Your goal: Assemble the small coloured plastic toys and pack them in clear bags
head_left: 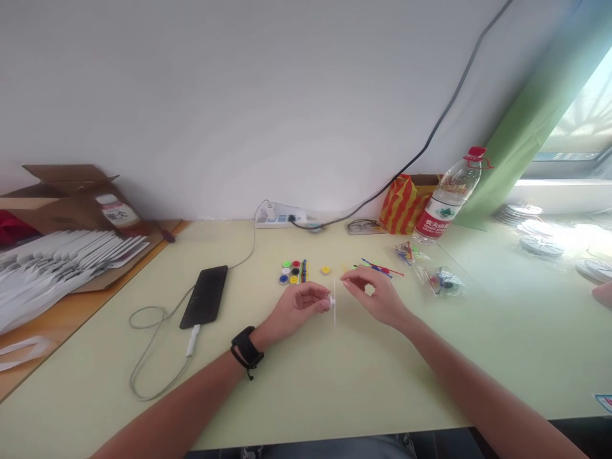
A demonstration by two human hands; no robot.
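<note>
My left hand [302,307] is closed in a pinch on a small white round piece [331,301]. A thin white upright strip [335,315], perhaps a flat part seen edge-on, stands at that piece. Just right of it, my right hand [373,294] has thumb and forefinger brought together, and I cannot make out what is between them. Beyond my left hand lie several coloured round pieces, among them a blue one [284,279], beside a row of thin coloured sticks [304,270]. A single yellow round piece [326,271] lies apart. Past my right hand are loose blue and red pointed strips [382,268].
A phone [204,297] with a cable lies at left, near stacked white packets [71,255] and a cardboard box [62,191]. Behind are a power strip [282,215], glasses [362,225] and a water bottle [447,201]. Small clear bags [445,280] lie right. Another person's hand [603,293] shows far right.
</note>
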